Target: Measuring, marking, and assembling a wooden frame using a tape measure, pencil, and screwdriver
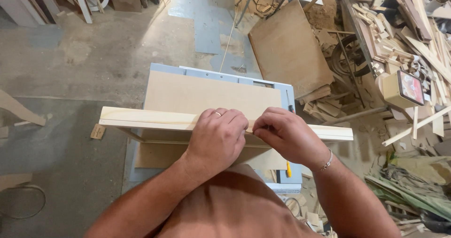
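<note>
The long pale board (150,118) lies crosswise, left to right, atop the grey table (211,73), with the left hand (217,137) curled over its near edge and the right hand (286,134) pinching that edge just beside it.
</note>
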